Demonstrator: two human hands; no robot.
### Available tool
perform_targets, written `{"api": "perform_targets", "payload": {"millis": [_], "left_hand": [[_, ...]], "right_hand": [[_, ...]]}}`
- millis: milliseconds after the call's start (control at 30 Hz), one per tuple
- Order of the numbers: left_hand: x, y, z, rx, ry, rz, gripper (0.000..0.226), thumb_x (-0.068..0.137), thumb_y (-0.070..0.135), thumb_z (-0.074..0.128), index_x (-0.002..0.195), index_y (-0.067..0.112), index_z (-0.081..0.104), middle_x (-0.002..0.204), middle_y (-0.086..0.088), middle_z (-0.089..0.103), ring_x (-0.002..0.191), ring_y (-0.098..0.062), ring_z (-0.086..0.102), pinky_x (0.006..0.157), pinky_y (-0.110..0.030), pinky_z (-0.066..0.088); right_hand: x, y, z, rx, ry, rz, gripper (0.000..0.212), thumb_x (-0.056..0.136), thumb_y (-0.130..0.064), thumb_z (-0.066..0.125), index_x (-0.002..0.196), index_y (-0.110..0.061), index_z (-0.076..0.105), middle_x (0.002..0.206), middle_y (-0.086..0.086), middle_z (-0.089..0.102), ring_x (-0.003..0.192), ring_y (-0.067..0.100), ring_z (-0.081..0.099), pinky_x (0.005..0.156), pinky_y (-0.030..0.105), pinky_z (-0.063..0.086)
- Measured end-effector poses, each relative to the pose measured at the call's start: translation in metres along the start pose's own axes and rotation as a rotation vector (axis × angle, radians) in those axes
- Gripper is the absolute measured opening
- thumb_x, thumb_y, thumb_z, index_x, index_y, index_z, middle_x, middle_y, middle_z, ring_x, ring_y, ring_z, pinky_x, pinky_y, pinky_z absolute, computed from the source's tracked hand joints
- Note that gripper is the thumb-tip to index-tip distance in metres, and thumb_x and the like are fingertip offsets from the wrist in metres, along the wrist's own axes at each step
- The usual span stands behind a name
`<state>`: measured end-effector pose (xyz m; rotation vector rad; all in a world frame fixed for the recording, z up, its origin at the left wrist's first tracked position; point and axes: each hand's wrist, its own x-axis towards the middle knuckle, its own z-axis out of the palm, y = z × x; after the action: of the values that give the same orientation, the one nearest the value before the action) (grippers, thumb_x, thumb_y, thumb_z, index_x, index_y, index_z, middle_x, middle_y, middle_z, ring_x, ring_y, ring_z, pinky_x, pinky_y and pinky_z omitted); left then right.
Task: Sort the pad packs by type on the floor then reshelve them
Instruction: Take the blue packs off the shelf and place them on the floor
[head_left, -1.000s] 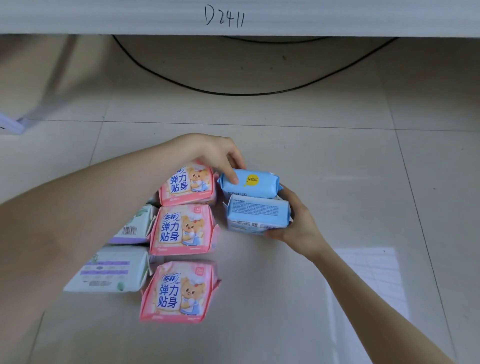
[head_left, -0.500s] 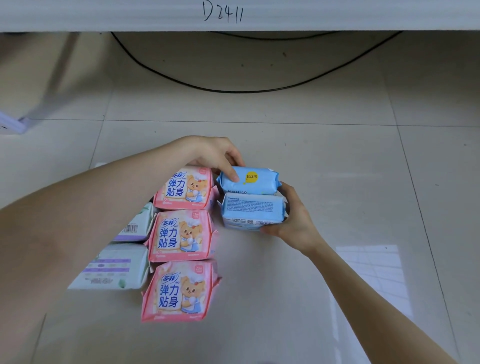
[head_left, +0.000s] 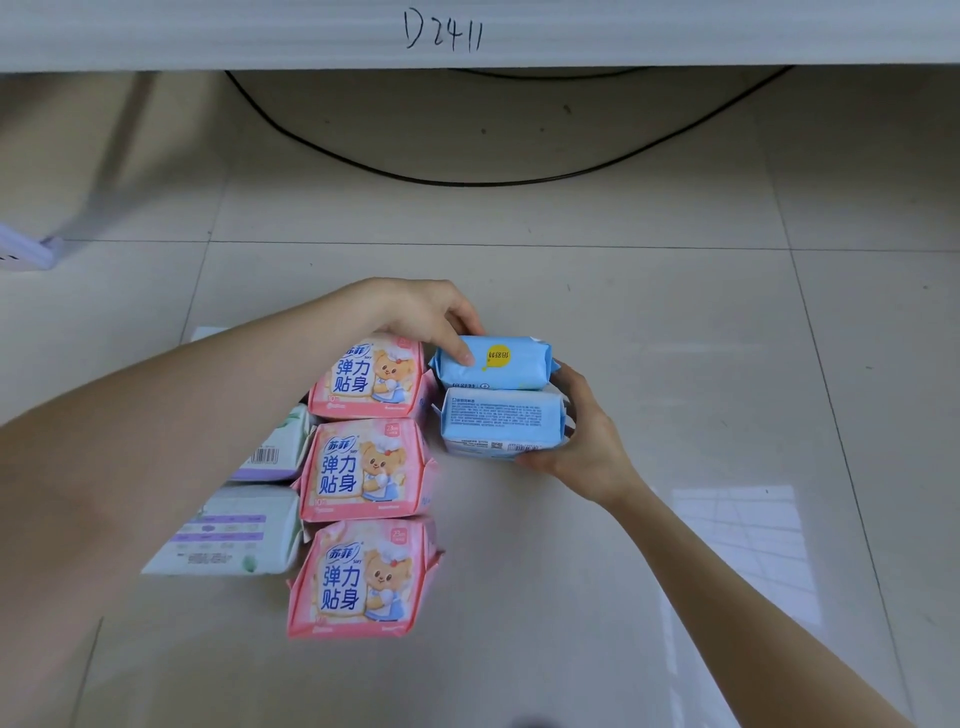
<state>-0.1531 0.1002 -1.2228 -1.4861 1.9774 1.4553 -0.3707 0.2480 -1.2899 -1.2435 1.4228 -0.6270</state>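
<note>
Three pink pad packs with a bear print lie in a column on the floor: far (head_left: 367, 376), middle (head_left: 362, 470), near (head_left: 362, 579). Left of them lie two white-and-purple packs (head_left: 270, 448) (head_left: 228, 532), partly hidden by my left forearm. Right of the far pink pack sit two blue packs, the far blue pack (head_left: 493, 362) and the near blue pack (head_left: 503, 423), touching each other. My left hand (head_left: 426, 317) curls its fingers over the far blue pack's left end. My right hand (head_left: 584, 441) holds the near blue pack at its right end, thumb underneath.
A white shelf edge (head_left: 208, 36) marked D2411 runs across the top. A black cable (head_left: 467, 179) loops on the tiled floor beneath it. A white object (head_left: 26, 249) sits at the far left. Bare tiles stretch to the right and in front of the packs.
The two blue packs have shifted slightly left, closer to the pink column, with both hands still on them.
</note>
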Motion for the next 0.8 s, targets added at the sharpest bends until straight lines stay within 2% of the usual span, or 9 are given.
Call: {"api": "perform_targets", "payload": {"millis": [67,167,267,367,467,533,633,800], "left_hand": [[-0.002,0.0,0.001,-0.007,0.004,0.005,0.04,0.084,0.021,0.074,0.122,0.017,0.065,0.117,0.005,0.067,0.104,-0.008,0.063,0.09,-0.02,0.049],[-0.007,0.001,0.003,0.0,0.021,-0.017,0.045,0.086,0.026,0.072,0.128,0.015,0.061,0.121,0.001,0.066,0.111,-0.013,0.061,0.102,-0.034,0.047],[-0.016,0.003,0.006,0.061,0.135,-0.031,0.054,0.088,0.035,0.068,0.136,0.016,0.053,0.132,-0.004,0.059,0.12,-0.018,0.055,0.106,-0.032,0.041],[-0.035,0.005,0.012,0.163,0.291,-0.007,0.058,0.09,0.039,0.064,0.141,0.018,0.047,0.142,-0.007,0.05,0.13,-0.025,0.046,0.108,-0.032,0.036],[-0.064,0.008,0.021,0.377,0.401,0.009,0.061,0.092,0.039,0.06,0.145,0.016,0.041,0.147,-0.011,0.043,0.133,-0.029,0.042,0.109,-0.035,0.032],[-0.087,0.012,0.028,0.501,0.412,-0.004,0.064,0.094,0.041,0.056,0.149,0.015,0.035,0.152,-0.011,0.037,0.138,-0.029,0.036,0.114,-0.04,0.026],[-0.126,0.02,0.04,0.581,0.397,-0.074,0.066,0.095,0.044,0.05,0.151,0.018,0.028,0.159,-0.009,0.025,0.146,-0.027,0.021,0.119,-0.047,0.014],[-0.203,0.045,0.053,0.649,0.418,-0.143,0.064,0.096,0.048,0.046,0.151,0.019,0.029,0.16,-0.008,0.02,0.149,-0.026,0.012,0.117,-0.049,0.003]], "right_hand": [[-0.003,-0.002,-0.002,-0.045,0.009,0.015,0.104,0.064,-0.006,0.085,0.147,-0.032,0.028,0.111,-0.05,0.049,0.107,-0.02,0.05,0.082,0.008,0.045],[-0.009,-0.006,-0.005,-0.108,0.024,0.042,0.109,0.065,-0.012,0.085,0.15,-0.034,0.02,0.119,-0.036,0.045,0.112,-0.006,0.05,0.092,0.02,0.041],[-0.02,-0.016,-0.008,-0.229,0.034,0.023,0.109,0.069,-0.022,0.083,0.153,-0.029,0.013,0.14,-0.021,0.039,0.125,0.006,0.043,0.095,0.023,0.036],[-0.037,-0.028,-0.013,-0.437,0.043,0.0,0.104,0.075,-0.029,0.077,0.154,-0.024,0.009,0.157,-0.008,0.026,0.139,0.016,0.032,0.106,0.031,0.034],[-0.061,-0.045,-0.016,-0.651,0.041,0.02,0.099,0.08,-0.032,0.069,0.154,-0.024,0.005,0.16,-0.004,0.018,0.144,0.019,0.024,0.112,0.038,0.025],[-0.077,-0.061,-0.017,-0.755,0.031,0.034,0.095,0.083,-0.035,0.065,0.154,-0.023,0.004,0.162,-0.001,0.014,0.146,0.019,0.018,0.115,0.039,0.019],[-0.102,-0.09,-0.02,-0.855,0.003,0.055,0.09,0.087,-0.037,0.06,0.155,-0.023,0.003,0.162,0.001,0.009,0.148,0.019,0.011,0.118,0.041,0.014],[-0.146,-0.153,-0.029,-0.953,-0.042,0.103,0.086,0.091,-0.04,0.053,0.154,-0.022,-0.002,0.163,0.003,0.008,0.149,0.02,0.008,0.119,0.047,0.01]]}}
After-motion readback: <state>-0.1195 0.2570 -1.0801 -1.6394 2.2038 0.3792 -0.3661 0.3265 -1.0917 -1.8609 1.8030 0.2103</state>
